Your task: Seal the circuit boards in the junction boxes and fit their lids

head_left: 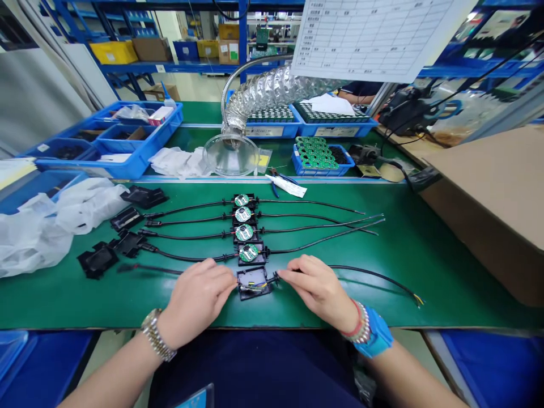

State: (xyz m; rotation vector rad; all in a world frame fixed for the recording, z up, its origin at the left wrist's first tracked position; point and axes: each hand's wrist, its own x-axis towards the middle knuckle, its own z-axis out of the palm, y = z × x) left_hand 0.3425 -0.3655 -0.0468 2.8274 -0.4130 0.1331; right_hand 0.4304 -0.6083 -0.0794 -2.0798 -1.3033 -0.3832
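Note:
Between my hands a black plastic case (254, 283) lies on the green table (425, 255), with thin coloured wires inside. My left hand (199, 297) pinches a black cable (159, 269) at the left end of the case. At the right end, my right hand (317, 286) has its fingers closed round another black cable (374, 272), whose far end shows bare coloured wires. Several similar cases stand in a column beyond, each with a round green circuit board (248, 253) and cables running out to both sides.
White bags (91, 204) lie at the left beside blue trays (148, 144). A fume duct (272, 90), pliers (283, 180), a white tube (293, 187) and a bin of green boards (317, 153) are beyond. A cardboard box (484, 226) stands right.

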